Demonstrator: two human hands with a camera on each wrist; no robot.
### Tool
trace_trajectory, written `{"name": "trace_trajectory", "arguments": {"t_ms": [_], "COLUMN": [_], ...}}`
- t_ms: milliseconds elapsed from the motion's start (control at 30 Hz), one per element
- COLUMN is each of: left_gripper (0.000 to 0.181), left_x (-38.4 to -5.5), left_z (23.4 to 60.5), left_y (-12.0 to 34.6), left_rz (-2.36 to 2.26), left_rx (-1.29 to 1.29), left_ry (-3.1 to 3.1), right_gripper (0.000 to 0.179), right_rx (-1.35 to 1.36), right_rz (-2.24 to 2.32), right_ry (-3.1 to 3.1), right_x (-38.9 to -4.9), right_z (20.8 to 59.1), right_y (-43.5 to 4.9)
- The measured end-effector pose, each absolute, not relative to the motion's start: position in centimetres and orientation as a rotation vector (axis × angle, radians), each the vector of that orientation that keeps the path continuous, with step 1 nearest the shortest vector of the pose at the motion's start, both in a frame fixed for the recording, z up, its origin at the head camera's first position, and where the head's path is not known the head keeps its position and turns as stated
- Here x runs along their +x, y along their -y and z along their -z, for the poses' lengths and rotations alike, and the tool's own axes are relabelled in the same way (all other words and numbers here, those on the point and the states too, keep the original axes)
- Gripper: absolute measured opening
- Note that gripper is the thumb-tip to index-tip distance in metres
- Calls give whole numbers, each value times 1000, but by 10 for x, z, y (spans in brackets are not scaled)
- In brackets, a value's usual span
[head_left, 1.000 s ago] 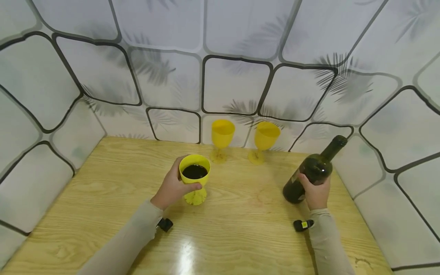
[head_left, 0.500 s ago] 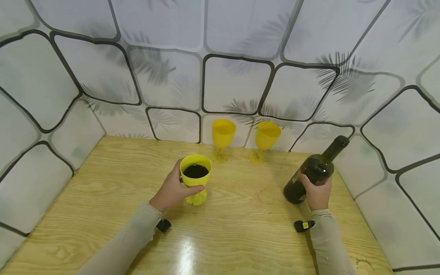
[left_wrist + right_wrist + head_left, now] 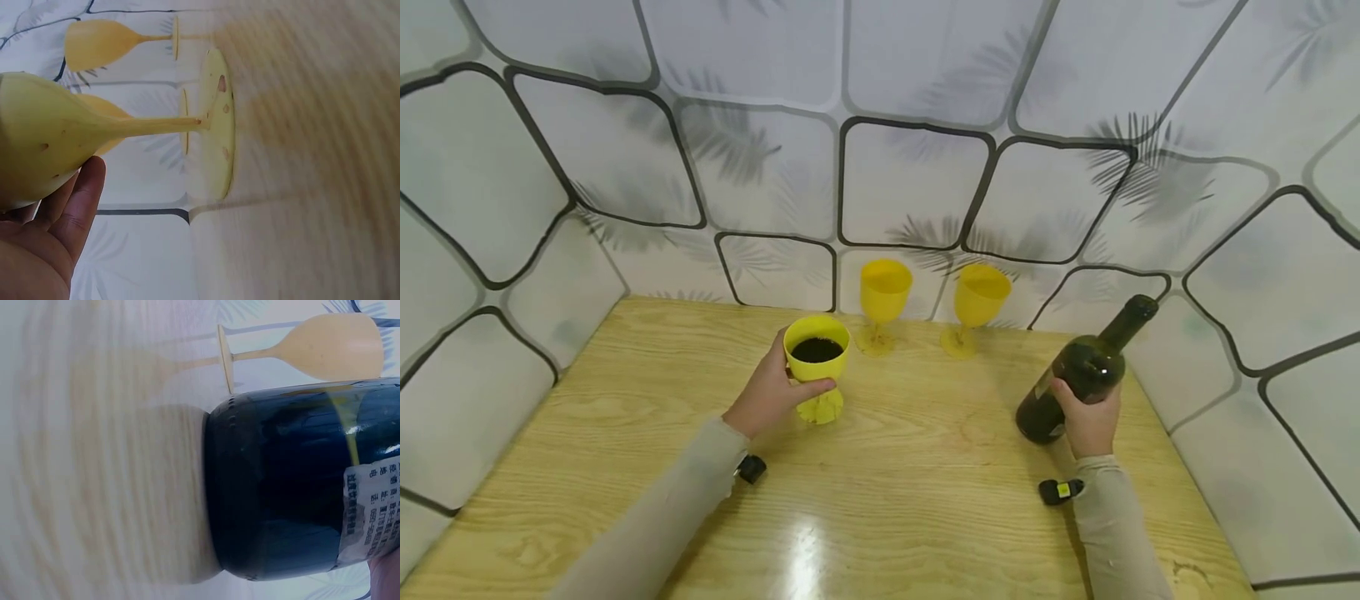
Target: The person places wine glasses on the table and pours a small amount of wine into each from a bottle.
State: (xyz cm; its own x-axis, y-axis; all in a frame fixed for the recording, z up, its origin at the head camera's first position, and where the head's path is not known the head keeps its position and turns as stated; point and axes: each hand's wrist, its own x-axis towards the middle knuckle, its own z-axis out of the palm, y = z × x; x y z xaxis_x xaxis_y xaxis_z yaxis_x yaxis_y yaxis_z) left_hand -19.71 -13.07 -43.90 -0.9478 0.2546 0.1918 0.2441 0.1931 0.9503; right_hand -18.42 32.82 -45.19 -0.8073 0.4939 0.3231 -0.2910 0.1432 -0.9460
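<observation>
In the head view my left hand [image 3: 765,392] grips a yellow goblet [image 3: 820,372] round its bowl. Dark liquid [image 3: 817,350] stands inside the bowl. The left wrist view shows the goblet's stem [image 3: 156,126] and its round foot [image 3: 219,150], spotted with worn patches; whether the foot touches the table, I cannot tell. On the right, my right hand [image 3: 1092,423] holds a dark green wine bottle [image 3: 1084,367] round its body. The bottle stands on the table, and a white printed label [image 3: 369,512] shows in the right wrist view.
Two more yellow goblets stand at the back of the wooden table [image 3: 917,500], a left one [image 3: 885,292] and a right one [image 3: 981,297]. Close behind them rises a patterned wall [image 3: 917,183], with side walls at left and right.
My left hand has moved the goblet slightly away from me and a little to the left during the last half second. The right hand and the bottle stay where they were.
</observation>
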Motion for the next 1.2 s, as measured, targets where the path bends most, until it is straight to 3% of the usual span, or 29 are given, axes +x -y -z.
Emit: {"name": "trace_trajectory", "arguments": {"t_ms": [1200], "left_gripper": [91], "left_x": [-284], "left_z": [435], "left_y": [162], "left_rz": [-1962], "left_rx": [336], "left_ry": [-2598], "right_gripper": [72], "right_rx": [-238], "right_rz": [-1699], "right_ry": [1918], "right_x": [-181], "right_z": [450], "right_y": [-327]}}
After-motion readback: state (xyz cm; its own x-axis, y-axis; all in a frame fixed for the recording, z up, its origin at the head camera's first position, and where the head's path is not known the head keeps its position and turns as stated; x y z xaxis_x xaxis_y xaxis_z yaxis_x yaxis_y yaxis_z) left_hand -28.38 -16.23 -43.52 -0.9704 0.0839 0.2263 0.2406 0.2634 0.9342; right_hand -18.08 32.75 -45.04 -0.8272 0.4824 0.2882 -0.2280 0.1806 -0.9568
